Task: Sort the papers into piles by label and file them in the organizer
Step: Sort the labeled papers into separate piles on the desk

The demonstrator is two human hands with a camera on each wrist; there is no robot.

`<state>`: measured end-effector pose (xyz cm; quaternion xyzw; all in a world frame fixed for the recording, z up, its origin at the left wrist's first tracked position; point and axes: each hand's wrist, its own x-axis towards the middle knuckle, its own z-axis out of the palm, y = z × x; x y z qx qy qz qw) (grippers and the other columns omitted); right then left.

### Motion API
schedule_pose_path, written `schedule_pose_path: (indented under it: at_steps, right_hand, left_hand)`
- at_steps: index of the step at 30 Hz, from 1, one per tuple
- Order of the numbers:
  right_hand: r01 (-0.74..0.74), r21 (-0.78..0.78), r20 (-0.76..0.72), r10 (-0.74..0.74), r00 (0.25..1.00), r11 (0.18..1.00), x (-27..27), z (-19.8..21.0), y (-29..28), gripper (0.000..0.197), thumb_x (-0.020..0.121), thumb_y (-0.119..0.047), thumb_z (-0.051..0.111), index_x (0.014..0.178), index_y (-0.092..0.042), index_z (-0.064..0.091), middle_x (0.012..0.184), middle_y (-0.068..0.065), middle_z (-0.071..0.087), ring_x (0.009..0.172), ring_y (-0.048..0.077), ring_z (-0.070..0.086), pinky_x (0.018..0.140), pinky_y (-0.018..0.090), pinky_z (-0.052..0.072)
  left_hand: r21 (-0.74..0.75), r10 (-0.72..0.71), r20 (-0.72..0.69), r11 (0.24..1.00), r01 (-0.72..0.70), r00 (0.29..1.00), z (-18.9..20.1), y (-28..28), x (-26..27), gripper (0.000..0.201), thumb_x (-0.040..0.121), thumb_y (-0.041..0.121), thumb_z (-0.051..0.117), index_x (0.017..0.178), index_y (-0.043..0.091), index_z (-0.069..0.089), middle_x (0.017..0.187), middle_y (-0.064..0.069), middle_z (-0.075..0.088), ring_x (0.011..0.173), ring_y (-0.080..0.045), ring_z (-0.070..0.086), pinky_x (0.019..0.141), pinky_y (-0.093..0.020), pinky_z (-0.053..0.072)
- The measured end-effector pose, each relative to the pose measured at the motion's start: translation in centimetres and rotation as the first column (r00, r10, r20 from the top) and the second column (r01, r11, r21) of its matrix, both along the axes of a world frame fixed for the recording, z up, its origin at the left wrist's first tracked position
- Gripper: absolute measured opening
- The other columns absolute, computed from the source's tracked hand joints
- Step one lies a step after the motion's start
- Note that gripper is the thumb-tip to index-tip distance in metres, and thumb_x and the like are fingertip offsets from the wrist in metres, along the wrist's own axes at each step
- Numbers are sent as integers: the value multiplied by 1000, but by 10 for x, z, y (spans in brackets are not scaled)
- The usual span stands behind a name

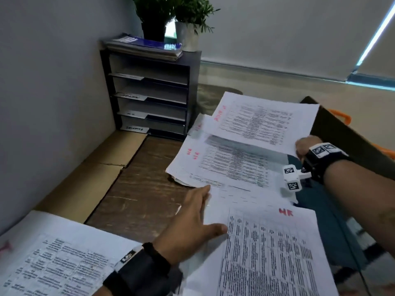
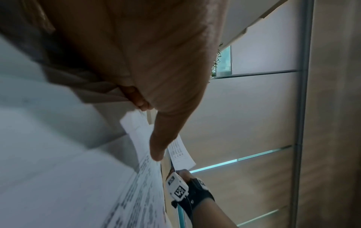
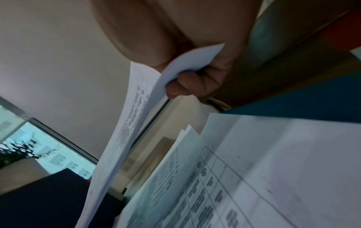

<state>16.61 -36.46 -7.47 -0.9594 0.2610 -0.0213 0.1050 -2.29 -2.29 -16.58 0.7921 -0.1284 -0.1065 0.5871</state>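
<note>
My right hand [image 1: 304, 147] pinches the near corner of a printed sheet [image 1: 260, 120] with a red label and holds it lifted above a stack of printed papers [image 1: 226, 163]. The right wrist view shows that lifted sheet [image 3: 134, 108] caught between thumb and fingers [image 3: 187, 83]. My left hand [image 1: 198, 218] lies flat, fingers straight, on a sheet marked "HR" in red [image 1: 267, 248] at the front. Another printed pile [image 1: 55, 255] lies at the near left. The black organizer [image 1: 149, 90] with labelled shelves stands at the back against the wall.
Flat cardboard [image 1: 102, 163] runs along the left wall. Notebooks [image 1: 145, 47] and two potted plants [image 1: 171, 16] sit on top of the organizer. A dark board [image 1: 346, 137] with orange handles behind it stands at the right. Bare wooden tabletop [image 1: 141, 189] lies between the piles.
</note>
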Motion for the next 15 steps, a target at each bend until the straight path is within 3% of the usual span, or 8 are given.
schedule_pose_path:
  at_steps: [3, 4, 8, 10, 12, 15]
  right_hand:
    - [-178, -142, -153, 156, 976, 974, 46, -15, -14, 30, 83, -12, 66, 111, -3, 71, 122, 18, 68, 114, 33, 64, 94, 37, 54]
    - [-215, -141, -137, 196, 971, 966, 58, -18, -17, 31, 82, -13, 66, 111, -3, 70, 120, 20, 68, 111, 35, 65, 93, 39, 55]
    - [-184, -16, -14, 184, 983, 983, 65, -16, 1, 50, 94, -31, 57, 134, -1, 55, 135, 22, 56, 124, 38, 54, 96, 38, 45]
    - [-186, 11, 137, 183, 973, 982, 59, -16, 7, 66, 87, -45, 52, 139, -5, 49, 140, 20, 52, 127, 39, 51, 102, 40, 43]
    - [-221, 99, 277, 186, 943, 970, 41, -16, 6, 66, 81, -39, 57, 137, -6, 49, 136, 21, 53, 125, 40, 51, 104, 44, 46]
    - [-307, 230, 373, 208, 904, 924, -21, -8, 18, 46, 89, -25, 63, 130, -8, 52, 128, 12, 59, 115, 30, 58, 92, 35, 50]
  left_hand:
    - [97, -30, 46, 995, 25, 999, 0, 2, -1, 94, 81, 29, 82, 154, 34, 24, 149, 30, 21, 137, 17, 25, 115, -11, 25]
    - [121, -40, 64, 992, 32, 997, 0, 2, -2, 94, 81, 30, 81, 155, 34, 23, 149, 30, 20, 137, 16, 25, 117, -14, 24]
    - [171, -39, 81, 985, 25, 996, -1, 4, 0, 95, 82, 28, 81, 156, 31, 22, 149, 28, 19, 137, 11, 26, 119, -17, 23]
    - [198, -43, 95, 980, 24, 995, -1, 3, 0, 96, 82, 26, 81, 157, 28, 21, 153, 24, 17, 139, 8, 23, 118, -14, 19]
    - [232, -61, 103, 972, 35, 993, 1, 2, 0, 97, 82, 27, 81, 158, 26, 21, 155, 23, 16, 142, 5, 21, 116, -14, 18]
    - [295, -85, 106, 954, 51, 991, 6, 0, 0, 95, 83, 30, 80, 158, 28, 22, 159, 21, 14, 147, -3, 15, 122, -28, 18]
